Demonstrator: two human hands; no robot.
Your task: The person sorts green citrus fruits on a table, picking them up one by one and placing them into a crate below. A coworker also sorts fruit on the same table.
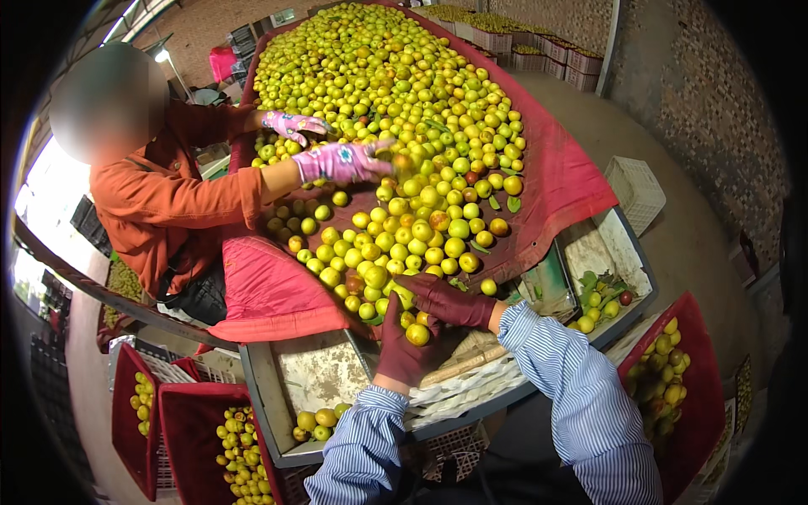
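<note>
A broad heap of yellow-green jujubes [379,95] covers the sloping red cloth [555,170] in front of me and narrows towards my hands. My left hand [407,350], in a maroon glove, is cupped palm up at the lower end of the heap. A yellow jujube [417,334] rests in it, with others close by the thumb. My right hand [448,300], gloved alike, reaches in from the right with its fingers stretched over the nearest fruit. Its palm faces away, so whatever lies under it is hidden.
Across to the left, a co-worker's gloved hand [344,163] is among the fruit. Wooden side trays hold a few jujubes [322,420] at left, and leaves with fruit [600,300] at right. Red-lined crates [202,404] stand low on both sides. A white crate [634,192] sits on the floor.
</note>
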